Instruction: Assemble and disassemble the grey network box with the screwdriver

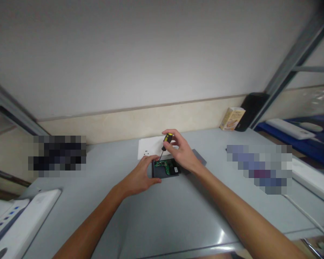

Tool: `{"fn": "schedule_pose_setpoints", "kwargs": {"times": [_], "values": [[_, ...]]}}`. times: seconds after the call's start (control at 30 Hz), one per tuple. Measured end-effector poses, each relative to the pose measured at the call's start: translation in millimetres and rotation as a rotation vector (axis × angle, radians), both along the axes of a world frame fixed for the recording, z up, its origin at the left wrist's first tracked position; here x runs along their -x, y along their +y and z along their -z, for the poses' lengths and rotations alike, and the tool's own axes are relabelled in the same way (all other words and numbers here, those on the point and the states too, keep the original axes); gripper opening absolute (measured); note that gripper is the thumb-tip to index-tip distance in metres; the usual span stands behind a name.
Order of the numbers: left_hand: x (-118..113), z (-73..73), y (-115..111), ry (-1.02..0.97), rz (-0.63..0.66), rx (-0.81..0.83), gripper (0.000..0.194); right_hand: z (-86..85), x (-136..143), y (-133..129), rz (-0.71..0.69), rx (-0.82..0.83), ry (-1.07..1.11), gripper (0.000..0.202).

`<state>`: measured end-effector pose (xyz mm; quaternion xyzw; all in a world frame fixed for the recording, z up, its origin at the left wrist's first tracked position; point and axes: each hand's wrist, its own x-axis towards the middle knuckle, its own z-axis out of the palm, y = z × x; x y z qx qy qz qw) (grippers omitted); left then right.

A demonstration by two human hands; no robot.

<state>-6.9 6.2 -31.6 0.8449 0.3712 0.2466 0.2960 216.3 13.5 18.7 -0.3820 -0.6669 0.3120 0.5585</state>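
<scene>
My right hand point(182, 149) is closed around the black and yellow handle of a screwdriver point(167, 138). Its thin shaft slants down to the left, and the tip meets the upper left part of a green circuit board point(167, 166). The board sits in a dark, shallow device casing point(162, 173) on the table. With thumb and fingers at opposite edges, my left hand point(143, 174) grips the casing's left end. Behind the casing lies a white sheet of paper point(148, 145) with several tiny dark screws point(146, 152) on it. A flat grey panel point(199, 157) lies partly under my right wrist.
The grey table point(151, 219) meets a wall at the back. A yellow box point(232, 118) and a black case point(252, 109) stand at the back right. Power strips lie near the left and right sides, and a white cable point(307, 214) runs along the right. Two areas are pixelated.
</scene>
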Motion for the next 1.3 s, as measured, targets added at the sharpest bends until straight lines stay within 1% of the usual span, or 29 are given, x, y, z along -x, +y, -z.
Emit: {"fn": "schedule_pose_setpoints", "kwargs": {"times": [0.17,0.27,0.37,0.47,0.53,0.73,0.87,1.3], "values": [[0,-1.4,-1,0.003,-0.001,-0.019,0.069,3.7,4,1,0.074,-0.002,0.015,0.024],[-2,0.5,0,-0.008,-0.048,-0.080,0.053,3.2,4,1,0.113,-0.014,0.035,0.025],[-5,5.8,2,-0.024,-0.113,-0.169,0.038,2.7,4,1,0.120,0.002,0.057,0.027],[-6,9.6,4,-0.027,-0.132,-0.230,0.031,4.0,5,1,0.108,0.019,0.038,0.027],[-7,9.7,4,-0.024,-0.132,-0.248,0.028,5.5,6,1,0.104,0.013,0.024,0.026],[-10,6.4,3,-0.032,-0.143,-0.260,0.025,7.3,6,2,0.124,-0.009,0.044,0.026],[-10,7.6,4,-0.042,-0.148,-0.259,0.024,5.9,6,2,0.113,0.005,0.030,0.026],[-10,8.8,7,-0.042,-0.154,-0.238,0.023,6.3,7,1,0.116,-0.023,0.031,0.024]]}}
